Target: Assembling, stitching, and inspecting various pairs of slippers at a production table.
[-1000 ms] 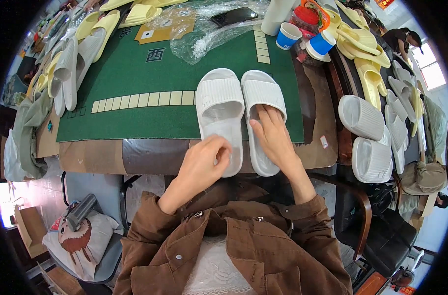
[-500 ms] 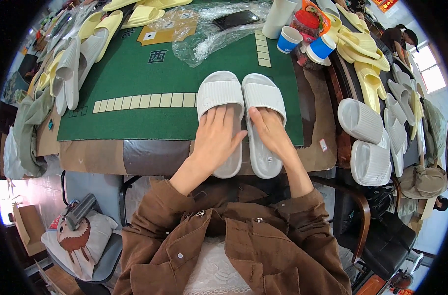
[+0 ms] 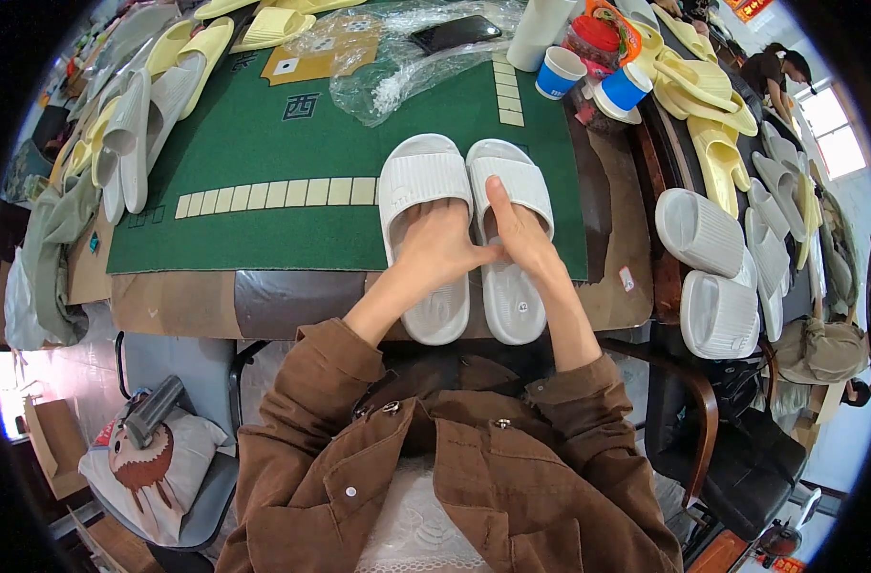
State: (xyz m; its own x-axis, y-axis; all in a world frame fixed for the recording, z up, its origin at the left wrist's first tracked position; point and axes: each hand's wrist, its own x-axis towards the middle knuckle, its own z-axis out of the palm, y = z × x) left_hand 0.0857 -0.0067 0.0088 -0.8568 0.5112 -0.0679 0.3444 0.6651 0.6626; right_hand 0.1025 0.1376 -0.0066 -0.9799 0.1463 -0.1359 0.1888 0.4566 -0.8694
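Observation:
Two white slide slippers lie side by side with toes pointing away from me, at the near edge of a green mat. Into the left slipper [image 3: 426, 178] reaches my left hand [image 3: 439, 244], its fingers stretched under the ribbed strap and mostly hidden. Its thumb spreads toward the other shoe. At the right slipper [image 3: 512, 306], my right hand [image 3: 528, 244] lays its thumb over the strap while the other fingers go beneath it, out of sight. A small round sticker shows on that slipper's heel.
The green mat [image 3: 254, 239] covers a brown table. Toward its far side lie clear plastic wrap [image 3: 383, 95], a black phone [image 3: 456, 34] and paper cups [image 3: 559, 73]. More white slippers [image 3: 719, 315] and yellow ones stand on the right; a bag [image 3: 154, 468] sits on a chair.
My right thumb has come up onto the strap of the right slipper. My left hand has sunk further under its strap and turned, thumb pointing right. The slippers stay nearly in place.

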